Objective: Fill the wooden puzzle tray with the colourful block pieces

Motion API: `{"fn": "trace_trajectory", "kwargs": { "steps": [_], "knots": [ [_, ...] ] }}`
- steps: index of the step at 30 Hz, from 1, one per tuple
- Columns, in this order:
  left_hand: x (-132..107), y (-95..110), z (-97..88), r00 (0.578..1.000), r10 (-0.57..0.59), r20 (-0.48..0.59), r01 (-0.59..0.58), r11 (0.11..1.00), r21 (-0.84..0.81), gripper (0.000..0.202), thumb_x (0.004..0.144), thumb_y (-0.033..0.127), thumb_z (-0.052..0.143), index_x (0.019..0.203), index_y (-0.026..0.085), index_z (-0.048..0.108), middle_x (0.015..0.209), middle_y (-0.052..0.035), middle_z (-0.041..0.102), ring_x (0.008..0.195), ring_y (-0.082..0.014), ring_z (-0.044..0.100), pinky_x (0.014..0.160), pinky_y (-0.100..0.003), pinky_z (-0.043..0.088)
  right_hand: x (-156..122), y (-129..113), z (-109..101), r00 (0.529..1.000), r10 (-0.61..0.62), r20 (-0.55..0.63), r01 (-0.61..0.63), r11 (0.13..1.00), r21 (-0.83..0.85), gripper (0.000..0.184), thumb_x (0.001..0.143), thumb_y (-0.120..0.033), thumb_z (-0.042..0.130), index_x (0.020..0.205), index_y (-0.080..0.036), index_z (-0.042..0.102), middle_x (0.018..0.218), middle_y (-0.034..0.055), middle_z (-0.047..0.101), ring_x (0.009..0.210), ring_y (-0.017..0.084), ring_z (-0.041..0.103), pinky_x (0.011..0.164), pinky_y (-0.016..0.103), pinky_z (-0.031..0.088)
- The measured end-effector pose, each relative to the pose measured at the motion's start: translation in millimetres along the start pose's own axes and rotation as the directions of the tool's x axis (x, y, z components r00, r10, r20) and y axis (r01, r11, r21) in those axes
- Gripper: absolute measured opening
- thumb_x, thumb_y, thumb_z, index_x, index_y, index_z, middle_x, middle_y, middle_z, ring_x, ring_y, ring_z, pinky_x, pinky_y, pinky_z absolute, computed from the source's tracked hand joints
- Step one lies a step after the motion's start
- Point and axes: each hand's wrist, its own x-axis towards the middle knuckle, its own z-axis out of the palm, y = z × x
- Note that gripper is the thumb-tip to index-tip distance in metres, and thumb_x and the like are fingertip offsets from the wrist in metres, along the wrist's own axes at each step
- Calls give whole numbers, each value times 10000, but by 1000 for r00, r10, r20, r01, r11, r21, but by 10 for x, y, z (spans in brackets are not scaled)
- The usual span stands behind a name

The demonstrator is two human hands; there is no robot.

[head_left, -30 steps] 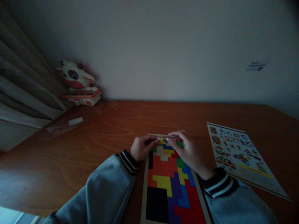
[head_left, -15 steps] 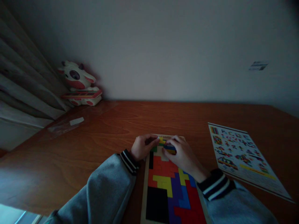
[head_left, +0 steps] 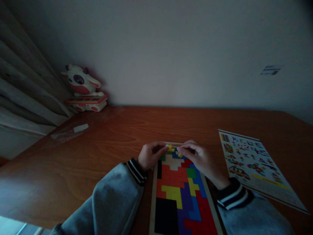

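A wooden puzzle tray lies lengthwise before me, filled with flat colored blocks. At its far end my left hand pinches a small yellow puzzle block between thumb and fingers. Beside it, my right hand grips another yellow block, tilted above the far-right part of the tray. Below the hands sit a pale block, orange blocks and a green block. The near-left corner shows a dark area; purple, blue and red blocks fill the right side.
A printed pattern sheet lies on the wooden table to the right. At the back left stands a cow-shaped toy keyboard near a curtain. Clear plastic wrapping with a white label lies on the left.
My right hand has shifted slightly right and back, lifting a yellow block and uncovering the red and green blocks. My left hand keeps its pinch in nearly the same place.
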Motion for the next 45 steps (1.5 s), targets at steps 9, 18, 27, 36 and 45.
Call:
{"fn": "trace_trajectory", "kwargs": {
  "steps": [9,18,27,36,45],
  "knots": [
    [-37,71,17,995,19,100,-11,997,-73,343,856,414,675,1049,134,718,1017,-98,751,870,-185,716,825,-307,588,-28,-68,133,994,24,-107,6,964,267,271,750,-475,744,795,-210,707,887,52,707,825,178,675,754,324,557],
    [-52,58,13,992,62,112,-66,997,33,310,830,398,707,1010,148,742,954,-81,764,856,-200,717,809,-308,587,-48,-105,255,1000,18,-23,-11,965,262,267,820,-480,679,874,-222,722,856,44,722,795,181,675,744,342,551],
    [16,41,-26,993,-92,-75,86,994,-71,391,792,455,718,1003,125,718,861,-80,764,741,-175,716,698,-273,591,-55,71,131,975,-214,54,219,910,-353,398,766,-382,768,1119,-248,641,1026,57,631,977,239,603,862,423,512],
    [13,16,-28,997,-71,-38,69,997,-34,376,806,444,710,1002,123,703,870,-90,763,748,-178,720,709,-298,598,-50,16,107,952,-299,70,300,855,-423,144,929,-303,564,981,-256,691,951,57,624,893,207,614,819,401,521],
    [-24,121,-17,985,168,29,-168,986,1,232,821,363,726,920,154,742,1092,-114,729,1021,-222,686,921,-379,559,-1,-20,75,955,-270,-123,227,932,-283,205,974,-338,487,976,-228,661,895,50,693,830,186,660,770,336,516]
  ]
}}
